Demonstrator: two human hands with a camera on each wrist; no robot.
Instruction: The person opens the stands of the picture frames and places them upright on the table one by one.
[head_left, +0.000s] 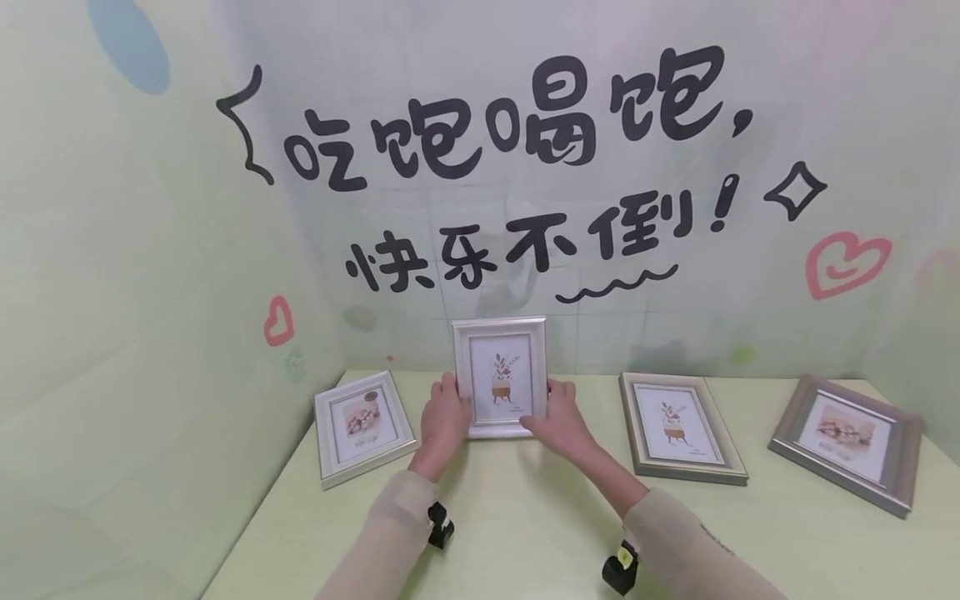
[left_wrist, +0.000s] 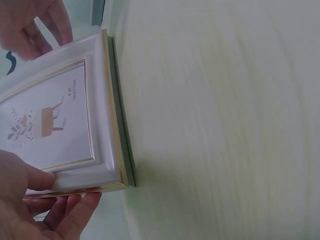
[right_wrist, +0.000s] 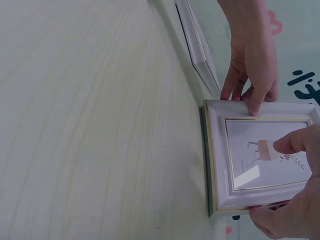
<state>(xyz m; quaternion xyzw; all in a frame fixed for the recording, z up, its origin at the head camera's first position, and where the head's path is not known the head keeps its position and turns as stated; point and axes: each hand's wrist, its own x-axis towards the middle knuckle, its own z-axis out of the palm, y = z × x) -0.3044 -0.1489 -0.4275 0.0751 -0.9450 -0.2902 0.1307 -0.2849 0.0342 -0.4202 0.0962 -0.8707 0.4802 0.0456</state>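
Observation:
A white picture frame [head_left: 462,375] with thin gold trim stands nearly upright at the back of the table, its lower edge close on the tabletop. Behind its glass is a print of a plant in a pot on legs. My left hand [head_left: 444,421] grips one side, thumb on the front border [left_wrist: 105,150] and fingers around the edge. On the opposite side my right hand [head_left: 564,423] holds it, the thumb [right_wrist: 295,141] reaching over the front and the other fingers at the side edge. The back of the frame is hidden.
Left of my hands, a white picture frame [head_left: 327,442] leans with a flower print. To the right rest a cream-gold frame [head_left: 716,417] and a brownish-silver one [head_left: 900,442]. A printed backdrop [head_left: 600,333] rises behind the pale wooden table [head_left: 510,533].

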